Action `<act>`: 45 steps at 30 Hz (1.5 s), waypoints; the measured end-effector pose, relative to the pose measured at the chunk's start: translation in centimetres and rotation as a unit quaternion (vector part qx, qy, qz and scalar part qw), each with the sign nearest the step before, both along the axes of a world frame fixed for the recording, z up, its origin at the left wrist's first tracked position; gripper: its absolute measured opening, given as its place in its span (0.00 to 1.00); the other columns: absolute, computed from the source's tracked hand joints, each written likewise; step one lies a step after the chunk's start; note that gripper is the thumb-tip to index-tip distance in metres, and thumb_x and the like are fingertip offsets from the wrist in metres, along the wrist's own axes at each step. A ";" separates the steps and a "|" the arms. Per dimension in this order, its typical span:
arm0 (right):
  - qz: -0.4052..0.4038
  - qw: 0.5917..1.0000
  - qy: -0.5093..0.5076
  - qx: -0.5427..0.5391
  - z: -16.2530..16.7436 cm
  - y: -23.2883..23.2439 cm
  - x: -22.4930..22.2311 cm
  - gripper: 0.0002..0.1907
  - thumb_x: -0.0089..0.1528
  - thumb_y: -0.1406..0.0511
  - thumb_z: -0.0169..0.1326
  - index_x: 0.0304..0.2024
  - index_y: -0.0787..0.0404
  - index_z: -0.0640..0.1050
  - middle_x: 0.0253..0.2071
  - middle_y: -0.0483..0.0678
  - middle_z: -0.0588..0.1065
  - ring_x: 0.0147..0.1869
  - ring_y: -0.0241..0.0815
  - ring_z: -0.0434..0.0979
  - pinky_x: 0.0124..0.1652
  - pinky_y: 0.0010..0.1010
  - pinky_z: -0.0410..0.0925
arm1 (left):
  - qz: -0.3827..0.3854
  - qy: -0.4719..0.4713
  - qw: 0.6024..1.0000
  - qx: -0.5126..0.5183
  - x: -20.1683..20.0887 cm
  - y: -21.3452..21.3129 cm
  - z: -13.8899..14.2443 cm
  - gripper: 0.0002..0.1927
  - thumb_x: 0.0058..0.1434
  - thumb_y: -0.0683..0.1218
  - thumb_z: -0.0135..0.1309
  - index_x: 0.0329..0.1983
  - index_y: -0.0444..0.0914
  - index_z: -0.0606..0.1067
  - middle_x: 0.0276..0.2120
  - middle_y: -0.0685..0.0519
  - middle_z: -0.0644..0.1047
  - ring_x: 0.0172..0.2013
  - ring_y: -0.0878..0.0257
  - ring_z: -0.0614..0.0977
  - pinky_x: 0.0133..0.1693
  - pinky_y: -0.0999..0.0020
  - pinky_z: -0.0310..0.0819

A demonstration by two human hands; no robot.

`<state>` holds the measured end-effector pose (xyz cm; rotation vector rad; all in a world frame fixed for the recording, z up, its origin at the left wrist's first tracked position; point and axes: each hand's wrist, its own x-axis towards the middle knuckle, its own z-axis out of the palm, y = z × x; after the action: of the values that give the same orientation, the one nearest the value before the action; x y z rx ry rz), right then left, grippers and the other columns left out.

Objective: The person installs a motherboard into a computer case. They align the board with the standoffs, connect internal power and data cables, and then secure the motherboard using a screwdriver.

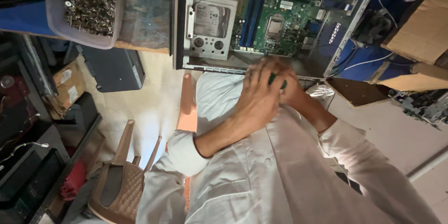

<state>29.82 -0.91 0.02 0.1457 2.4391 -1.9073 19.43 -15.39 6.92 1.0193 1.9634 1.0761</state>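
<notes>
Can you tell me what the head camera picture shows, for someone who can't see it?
Two hands, the left hand over the right hand, grip a green-handled tool at the edge of an open computer case showing its green circuit board. A grey tub of metal screws sits on the bench, and a brown plastic chair stands below.
</notes>
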 end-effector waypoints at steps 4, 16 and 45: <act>-0.008 0.999 0.015 0.033 -0.3 -0.6 -1.2 0.18 0.64 0.65 0.57 0.55 0.64 0.76 0.60 0.53 0.77 0.63 0.51 0.79 0.62 0.42 0.71 | -0.003 0.018 1.000 -0.016 -0.2 -0.4 -0.3 0.34 0.55 0.37 0.55 0.67 0.37 0.63 0.70 0.35 0.59 0.70 0.32 0.60 0.70 0.35 0.52; -0.008 0.998 0.028 0.057 0.1 -0.9 -1.8 0.18 0.63 0.65 0.60 0.54 0.65 0.77 0.60 0.54 0.77 0.61 0.52 0.80 0.59 0.42 0.72 | 0.011 -0.018 1.000 0.004 -0.6 -0.5 -0.2 0.37 0.55 0.35 0.53 0.70 0.35 0.61 0.70 0.33 0.58 0.70 0.30 0.60 0.69 0.40 0.57; 0.034 0.955 -0.031 0.292 3.0 -2.9 -4.0 0.26 0.56 0.67 0.61 0.58 0.61 0.75 0.56 0.53 0.74 0.59 0.55 0.73 0.55 0.44 0.68 | 0.143 0.018 0.989 0.028 -2.2 -5.2 0.2 0.16 0.65 0.48 0.64 0.52 0.37 0.75 0.41 0.48 0.76 0.40 0.51 0.80 0.41 0.58 0.76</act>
<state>25.83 -3.84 2.98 0.1330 2.8361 -1.0812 17.25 -20.57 7.12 0.8061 2.1650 1.2805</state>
